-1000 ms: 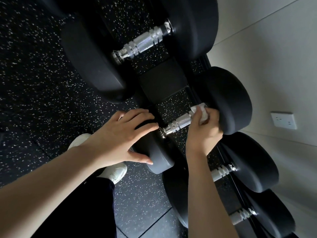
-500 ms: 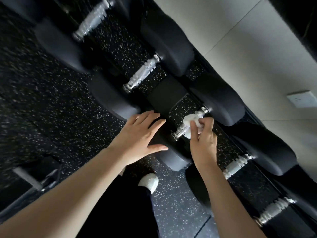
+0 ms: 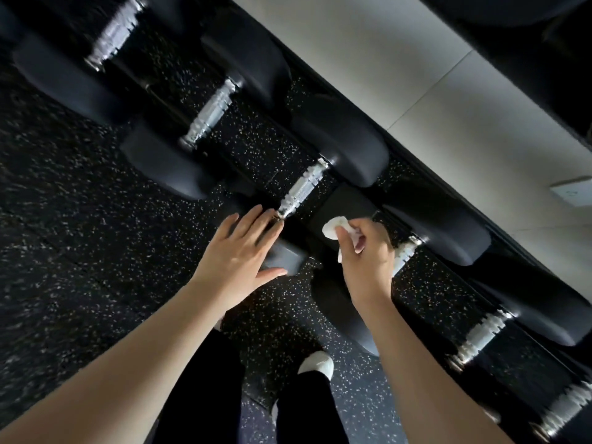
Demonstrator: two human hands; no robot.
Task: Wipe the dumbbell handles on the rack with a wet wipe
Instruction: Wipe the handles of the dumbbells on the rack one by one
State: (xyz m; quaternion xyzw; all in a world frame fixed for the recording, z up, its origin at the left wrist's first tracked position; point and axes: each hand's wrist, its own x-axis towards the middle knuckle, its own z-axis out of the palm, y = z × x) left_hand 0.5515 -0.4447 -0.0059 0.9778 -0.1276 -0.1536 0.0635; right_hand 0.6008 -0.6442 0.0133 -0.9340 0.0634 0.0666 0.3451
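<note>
Nearest, a white shoe (image 3: pixel 317 365) stands on the black rubber floor (image 3: pixel 96 251), which is sprinkled with pale specks. Above it the left hand (image 3: pixel 240 254) lies flat, fingers straight and a little spread, on the near dumbbell head (image 3: pixel 283 256), a rounded block of matt dark rubber. The right hand (image 3: pixel 365 251) pinches the wet wipe (image 3: pixel 334 227) between thumb and fingertips. The wipe is white and crumpled, and it is held over a flat black block of the rack (image 3: pixel 346 203), touching no metal. It is probably light, soft and limp, so it is best held bunched and then folded around a bar. The closest free dumbbell handle (image 3: pixel 302 189), just beyond the left fingertips, is bright, stiff, ridged steel, and its grooves may catch the cloth. The dumbbell itself looks heavy and should not roll easily. Farther back are a pale smooth wall (image 3: pixel 416 75) and a white socket (image 3: pixel 573 192)
</note>
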